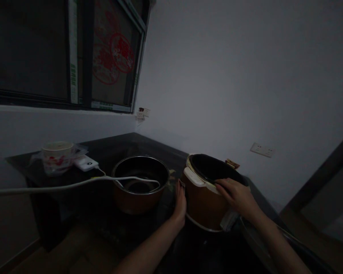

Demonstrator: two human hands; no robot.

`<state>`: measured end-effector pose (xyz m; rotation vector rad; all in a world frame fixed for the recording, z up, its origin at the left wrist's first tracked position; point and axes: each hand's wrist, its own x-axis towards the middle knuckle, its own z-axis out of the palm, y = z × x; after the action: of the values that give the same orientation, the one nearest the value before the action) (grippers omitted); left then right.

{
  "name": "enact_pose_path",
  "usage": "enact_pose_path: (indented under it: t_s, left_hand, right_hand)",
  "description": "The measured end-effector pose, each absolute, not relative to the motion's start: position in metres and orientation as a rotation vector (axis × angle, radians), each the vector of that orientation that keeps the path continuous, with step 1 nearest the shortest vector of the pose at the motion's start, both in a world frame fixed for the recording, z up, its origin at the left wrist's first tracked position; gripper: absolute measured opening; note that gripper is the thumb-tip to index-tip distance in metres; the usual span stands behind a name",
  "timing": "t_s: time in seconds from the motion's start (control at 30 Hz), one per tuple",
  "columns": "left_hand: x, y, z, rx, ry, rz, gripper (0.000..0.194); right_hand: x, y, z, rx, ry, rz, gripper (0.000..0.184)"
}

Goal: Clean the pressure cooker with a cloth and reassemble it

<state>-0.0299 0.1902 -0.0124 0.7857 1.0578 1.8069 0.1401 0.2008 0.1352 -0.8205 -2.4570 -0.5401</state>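
A brown rice cooker (204, 205) with a cream rim stands lidless on the dark table, its black inside showing. My left hand (180, 201) presses against its left side by the small side handle, fingers pointing up and partly hidden. At the near right of the rim, my right hand (236, 194) is closed with its fingertips over the edge; whether a small thing is between them is too dark to tell. To the left sits a brown pot (138, 201) with a black inside. A white cable (111, 178) runs across it and dips into it.
On the table's (103, 146) left end are a patterned paper cup (57, 158) in clear plastic and a white power strip (86, 163). A round glass-like lid (255, 243) lies by my right forearm. Wall sockets (262, 150) are behind, a window (114, 57) at left.
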Motion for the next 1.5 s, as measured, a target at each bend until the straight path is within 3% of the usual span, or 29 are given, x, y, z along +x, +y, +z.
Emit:
enact_pose_path:
  t_s: [0.17,0.3,0.57,0.97,1.27,1.5]
  left_hand:
    - [-0.024,0.196,0.012,0.933,0.950,1.978,0.057]
    - [-0.053,0.221,0.035,1.018,0.802,1.961,0.054]
    - [-0.069,0.225,0.043,1.139,0.733,1.950,0.050]
    - [-0.025,0.166,0.032,1.213,1.067,2.091,0.053]
    - [-0.070,0.227,0.058,1.011,0.998,1.930,0.049]
    - [-0.085,0.255,0.045,0.974,0.949,1.801,0.042]
  right_hand:
    - [0.108,0.194,0.127,-1.044,-2.281,-0.789,0.038]
    - [0.104,0.199,0.119,-0.921,-2.173,-0.867,0.042]
    - [0.126,0.202,0.116,-0.681,-2.168,-0.635,0.032]
    - [0.155,0.196,0.123,-0.584,-2.146,-0.355,0.031]
    - [0.155,0.198,0.119,-0.609,-2.159,-0.435,0.033]
    - [0.155,0.198,0.119,-0.645,-2.174,-0.449,0.033]
